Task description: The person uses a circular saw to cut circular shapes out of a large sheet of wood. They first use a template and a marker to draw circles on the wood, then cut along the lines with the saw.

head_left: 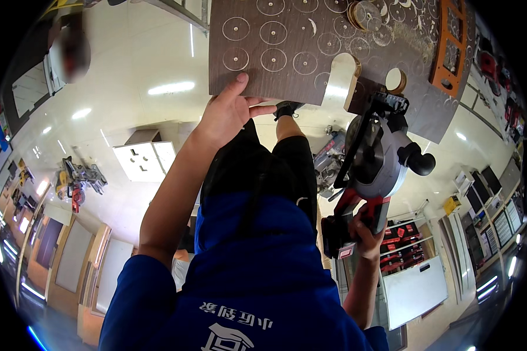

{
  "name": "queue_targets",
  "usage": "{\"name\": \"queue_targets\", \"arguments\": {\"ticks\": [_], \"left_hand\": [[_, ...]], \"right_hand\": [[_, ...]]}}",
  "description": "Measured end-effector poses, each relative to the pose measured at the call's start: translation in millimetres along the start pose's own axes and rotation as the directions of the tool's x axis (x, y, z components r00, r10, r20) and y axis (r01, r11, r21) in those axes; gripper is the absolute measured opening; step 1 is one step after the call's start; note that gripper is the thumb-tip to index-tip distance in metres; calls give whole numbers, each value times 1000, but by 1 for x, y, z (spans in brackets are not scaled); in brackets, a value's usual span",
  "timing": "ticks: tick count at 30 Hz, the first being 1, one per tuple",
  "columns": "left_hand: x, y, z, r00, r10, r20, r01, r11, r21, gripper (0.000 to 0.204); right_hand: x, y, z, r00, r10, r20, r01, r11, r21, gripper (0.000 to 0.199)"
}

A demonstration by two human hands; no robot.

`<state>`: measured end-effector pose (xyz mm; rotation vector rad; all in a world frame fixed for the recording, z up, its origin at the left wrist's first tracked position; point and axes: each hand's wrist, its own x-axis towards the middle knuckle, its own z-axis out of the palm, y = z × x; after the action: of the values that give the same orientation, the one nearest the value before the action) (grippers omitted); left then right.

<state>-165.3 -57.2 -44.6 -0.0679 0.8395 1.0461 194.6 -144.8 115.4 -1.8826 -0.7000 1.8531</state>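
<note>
Left hand (228,111) rests on the near edge of the brown board (275,52), thumb on top of the face, remaining fingers spread along and under the edge, pinching it. Right hand (366,231) is closed around the red-and-black handle of the circular saw (380,158); fingers wrapped tight on the grip. The saw's blade guard sits just off the board's near edge, beside a rounded notch (344,67) cut into that edge.

Board face carries rows of scored circles, each with a centre hole. A small stack of cut discs (366,13) lies on it at the far right, with sawdust scattered around. One pale disc (396,79) sits close to the saw's nose. An orange frame-shaped piece (451,41) lies along the board's right side.

A white square panel (143,161) with dark slots stands left of the person's arm. A yellow-and-red mitre saw (76,181), probably, sits further left; the view there is too distorted to confirm. Red racks (401,243) stand at the right, near the right hand, with a white board below them.

Bare floor lies to the left of the board.
</note>
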Motion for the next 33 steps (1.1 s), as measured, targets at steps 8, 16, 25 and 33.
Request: {"name": "queue_targets", "arguments": {"ticks": [8, 16, 25, 33], "left_hand": [[0, 0, -5, 999, 34, -10, -33, 998, 49, 44], [1, -1, -6, 999, 52, 9, -53, 994, 95, 45], [0, 1, -3, 998, 63, -11, -61, 989, 135, 48], [1, 2, -5, 996, 88, 32, -91, 989, 116, 43]], "right_hand": [[1, 14, 12, 991, -66, -117, 55, 994, -94, 23], [3, 19, 9, 989, -124, -81, 122, 992, -37, 21], [2, 21, 14, 989, -86, -122, 78, 995, -68, 22], [3, 26, 11, 989, -78, -125, 69, 995, -79, 24]]}}
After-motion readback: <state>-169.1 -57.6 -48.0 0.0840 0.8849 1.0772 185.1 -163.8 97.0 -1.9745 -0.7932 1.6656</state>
